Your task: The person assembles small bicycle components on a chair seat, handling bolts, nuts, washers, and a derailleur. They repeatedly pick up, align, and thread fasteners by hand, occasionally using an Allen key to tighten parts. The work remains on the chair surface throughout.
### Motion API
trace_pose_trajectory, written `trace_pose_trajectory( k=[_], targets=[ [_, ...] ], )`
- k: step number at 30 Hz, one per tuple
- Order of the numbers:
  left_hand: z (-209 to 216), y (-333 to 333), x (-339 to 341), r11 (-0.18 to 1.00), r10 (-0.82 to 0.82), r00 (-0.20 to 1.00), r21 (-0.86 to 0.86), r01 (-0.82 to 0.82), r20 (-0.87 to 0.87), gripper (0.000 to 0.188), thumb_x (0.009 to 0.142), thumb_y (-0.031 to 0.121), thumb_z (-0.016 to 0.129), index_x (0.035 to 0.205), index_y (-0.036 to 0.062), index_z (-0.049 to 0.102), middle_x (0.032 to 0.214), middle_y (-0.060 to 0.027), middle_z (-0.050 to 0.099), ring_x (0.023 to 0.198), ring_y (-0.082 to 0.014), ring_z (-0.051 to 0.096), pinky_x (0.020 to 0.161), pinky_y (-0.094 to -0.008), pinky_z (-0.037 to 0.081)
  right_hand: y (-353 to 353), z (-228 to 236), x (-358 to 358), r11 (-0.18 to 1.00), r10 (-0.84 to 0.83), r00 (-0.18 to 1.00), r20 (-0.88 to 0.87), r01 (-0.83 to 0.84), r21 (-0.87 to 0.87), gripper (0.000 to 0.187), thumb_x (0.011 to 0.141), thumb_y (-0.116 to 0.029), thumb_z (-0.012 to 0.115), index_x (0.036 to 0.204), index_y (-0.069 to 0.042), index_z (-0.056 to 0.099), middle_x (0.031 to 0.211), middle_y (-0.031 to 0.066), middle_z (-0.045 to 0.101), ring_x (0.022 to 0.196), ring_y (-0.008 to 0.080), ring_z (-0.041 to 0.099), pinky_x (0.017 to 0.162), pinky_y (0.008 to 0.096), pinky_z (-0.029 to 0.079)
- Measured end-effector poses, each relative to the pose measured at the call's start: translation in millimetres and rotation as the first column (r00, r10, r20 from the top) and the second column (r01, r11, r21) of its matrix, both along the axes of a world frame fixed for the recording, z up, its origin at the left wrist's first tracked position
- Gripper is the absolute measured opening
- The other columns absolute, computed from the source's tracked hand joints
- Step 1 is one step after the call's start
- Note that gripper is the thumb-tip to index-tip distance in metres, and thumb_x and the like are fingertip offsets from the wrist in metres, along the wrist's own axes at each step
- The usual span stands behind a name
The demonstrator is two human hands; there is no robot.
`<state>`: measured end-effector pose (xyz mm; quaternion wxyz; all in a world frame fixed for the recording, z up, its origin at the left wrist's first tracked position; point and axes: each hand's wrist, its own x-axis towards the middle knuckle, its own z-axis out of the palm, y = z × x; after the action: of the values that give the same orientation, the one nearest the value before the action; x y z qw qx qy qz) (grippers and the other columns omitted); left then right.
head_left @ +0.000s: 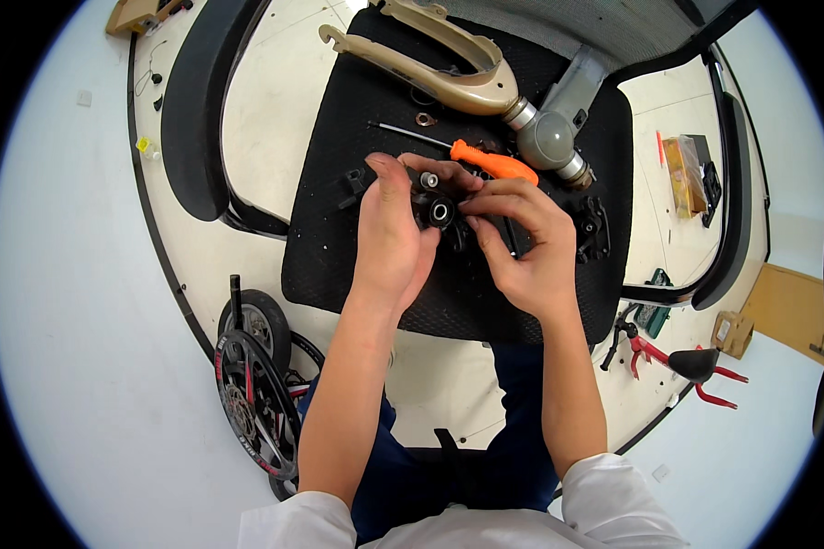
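Apparently adjusting a black, cylindrical, silver-bored part, clasped in left fingers above a black textured chair seat, with right fingers bent beside it (cannot tell whether holding anything); probably calls for steady support.

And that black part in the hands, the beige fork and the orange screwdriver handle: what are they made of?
Black part: coated metal or plastic, hard to tell; its shiny ring suggests metal. Beige fork: probably painted metal, smooth beige coat, silvery collar at its neck. Screwdriver handle: likely moulded plastic, evenly orange, smooth-looking.
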<state>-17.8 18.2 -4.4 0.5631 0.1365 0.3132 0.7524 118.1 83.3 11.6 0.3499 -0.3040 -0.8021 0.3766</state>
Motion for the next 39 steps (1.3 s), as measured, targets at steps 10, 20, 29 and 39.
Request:
trace_pose_trajectory(
  k=[10, 20, 29, 39],
  targets=[
    [-8, 5, -3, 0.983, 0.183, 0.785, 0.127, -0.133, -0.592, 0.05, 0.101, 0.045, 0.051, 0.112, -0.0029, 0.056, 0.107, -0.0114, 0.064, 0.104, -0.0182, 0.061, 0.091, -0.0316, 0.048, -9, -3, -6, 0.985, -0.174, 0.984, 0.04, 0.173, 0.019, 0.014, 0.076, 0.004, 0.076, 0.089, 0.002, 0.071, 0.088, 0.0098, 0.069, 0.078, 0.0199, 0.068, 0.074, 0.0277, 0.052],
    [6, -5, -5, 0.985, 0.053, 0.832, -0.107, -0.134, -0.553, 0.038, 0.077, -0.005, 0.08, 0.105, -0.0008, 0.055, 0.111, -0.0116, 0.061, 0.112, -0.0211, 0.062, 0.097, -0.032, 0.05, -1, -7, -6, 0.962, -0.189, 0.981, -0.041, 0.193, 0.194, 0.018, 0.075, 0.009, 0.075, 0.091, 0.001, 0.071, 0.092, 0.0109, 0.068, 0.084, 0.0241, 0.069, 0.075, 0.0307, 0.055],
    [-2, -8, -11, 0.963, 0.256, 0.723, 0.108, -0.245, -0.642, 0.029, 0.068, -0.011, 0.082, 0.082, -0.0031, 0.059, 0.096, -0.0145, 0.067, 0.105, -0.0246, 0.067, 0.099, -0.0391, 0.053, -5, -9, -9, 0.957, -0.284, 0.957, -0.065, 0.288, 0.049, 0.017, 0.078, 0.005, 0.076, 0.093, 0.002, 0.07, 0.089, 0.0094, 0.069, 0.076, 0.0151, 0.068, 0.074, 0.0255, 0.053],
    [-2, -8, -7, 0.951, 0.303, 0.598, 0.197, -0.239, -0.742, 0.033, 0.064, -0.015, 0.084, 0.078, -0.0023, 0.057, 0.093, -0.0148, 0.067, 0.102, -0.0289, 0.068, 0.101, -0.0469, 0.051, -11, -10, -12, 0.802, -0.407, 0.894, -0.19, 0.25, -0.542, 0.012, 0.083, 0.001, 0.074, 0.094, 0.004, 0.069, 0.088, 0.0072, 0.071, 0.077, 0.0106, 0.066, 0.072, 0.0248, 0.053]
  ],
)
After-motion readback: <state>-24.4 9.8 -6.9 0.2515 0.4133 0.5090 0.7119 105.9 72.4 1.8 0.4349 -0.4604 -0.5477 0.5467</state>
